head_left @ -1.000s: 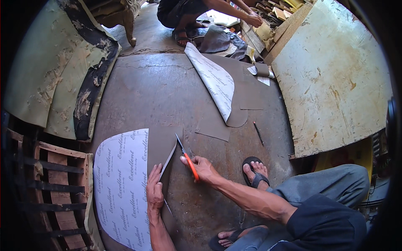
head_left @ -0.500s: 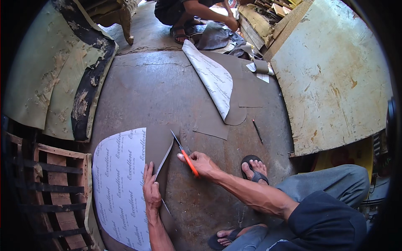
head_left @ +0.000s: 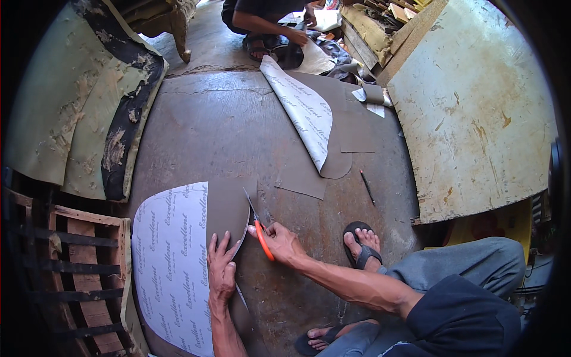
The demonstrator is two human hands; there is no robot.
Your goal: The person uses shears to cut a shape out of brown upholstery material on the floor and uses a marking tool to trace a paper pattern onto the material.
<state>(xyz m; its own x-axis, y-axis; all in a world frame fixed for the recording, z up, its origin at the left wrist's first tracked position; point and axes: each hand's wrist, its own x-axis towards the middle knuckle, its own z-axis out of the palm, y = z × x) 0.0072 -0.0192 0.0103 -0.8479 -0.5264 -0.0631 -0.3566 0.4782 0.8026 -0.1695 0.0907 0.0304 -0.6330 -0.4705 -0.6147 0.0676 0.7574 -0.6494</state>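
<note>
A brown leatherette sheet (head_left: 228,202) lies on the floor in front of me, next to a rounded piece with white printed backing (head_left: 169,262). My left hand (head_left: 221,271) presses down on the brown sheet near its right edge, fingers spread. My right hand (head_left: 281,243) grips orange-handled scissors (head_left: 262,241), whose pointed blades reach up to the sheet's curved right edge near its far end. Whether the blades are apart is hard to make out. A narrow pale edge shows below my left hand, beside the wrist.
A folded leatherette piece (head_left: 300,116) and brown offcuts (head_left: 300,181) lie farther off, with a dark pencil (head_left: 367,187) beside them. A large pale board (head_left: 476,113) leans at right. Worn padding (head_left: 83,101) and a slatted wooden frame (head_left: 86,273) flank the left. Another person (head_left: 267,24) crouches behind.
My left hand has shifted slightly right and its fingers have spread. The scissors have tilted more upright, and the sheet's raised edge now lies flatter. The other person's hands have moved left.
</note>
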